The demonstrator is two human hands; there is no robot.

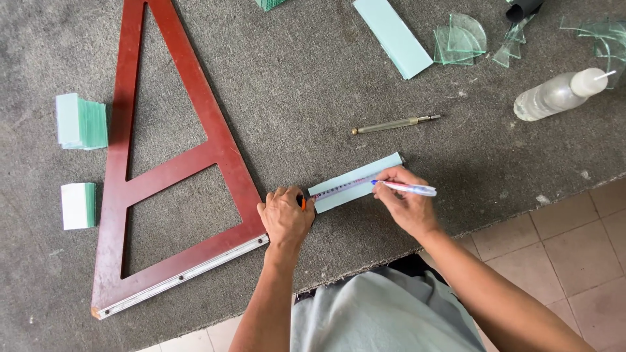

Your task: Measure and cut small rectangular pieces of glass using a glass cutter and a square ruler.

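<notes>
Evidently stiff, brittle and light, the glass strip (355,183) suits flat-pressed holding; left hand (285,216) closed on tape measure (339,187) beside it; right hand (407,203) pinches pen (407,189) above.

Even, soft daylight over the whole view; shadows faint and short beneath the hands; mild glare on the glass offcuts (460,40) far right; focus sharp, edges undistorted.
</notes>
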